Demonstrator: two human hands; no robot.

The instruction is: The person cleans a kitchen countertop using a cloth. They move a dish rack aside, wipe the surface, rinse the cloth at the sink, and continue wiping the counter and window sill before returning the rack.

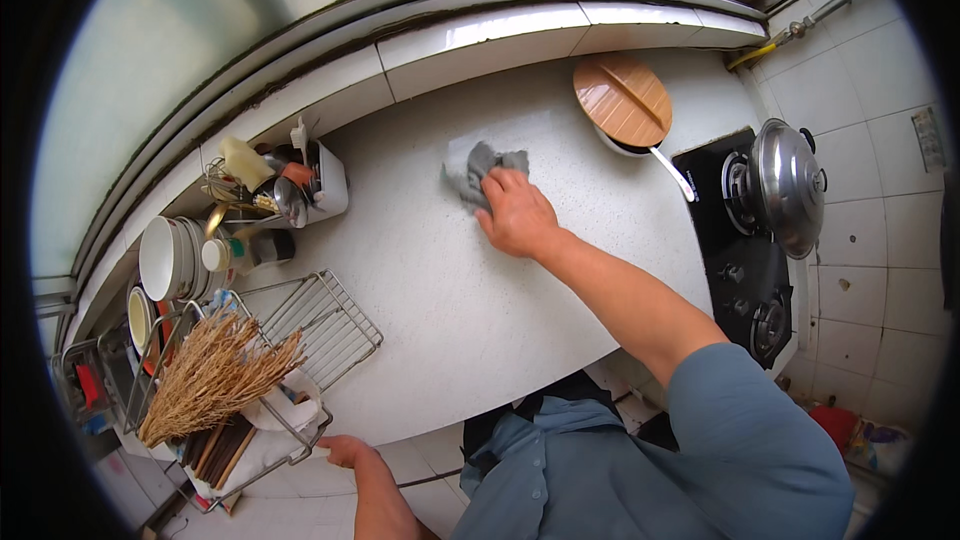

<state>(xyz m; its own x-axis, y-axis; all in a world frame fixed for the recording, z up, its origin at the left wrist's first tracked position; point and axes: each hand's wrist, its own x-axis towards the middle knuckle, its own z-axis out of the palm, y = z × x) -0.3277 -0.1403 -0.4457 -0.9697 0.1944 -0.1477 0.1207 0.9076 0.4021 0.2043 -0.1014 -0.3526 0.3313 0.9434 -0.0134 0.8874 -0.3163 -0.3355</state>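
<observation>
My right hand [519, 211] reaches across the white countertop [420, 345] with a crumpled grey cloth [487, 165] under its fingers. The cloth is pressed against the surface and slightly blurred. Small wet-looking specks dot the counter around it. Down at the front edge, my left hand [346, 451] is beside the lower corner of a metal wire dish rack [319, 431]. Its fingers are partly hidden, so I cannot tell whether they grip the rack. A bundled straw brush [217, 375] and several chopsticks [225, 450] lie in that rack.
Stacked bowls [169, 259] and a white utensil holder [330, 184] line the left side by the window ledge. At the back right stands a pan with a wooden lid [622, 101], its white handle [673, 174] pointing towards the black gas stove [724, 240]. A lidded metal wok [787, 187] sits on the stove.
</observation>
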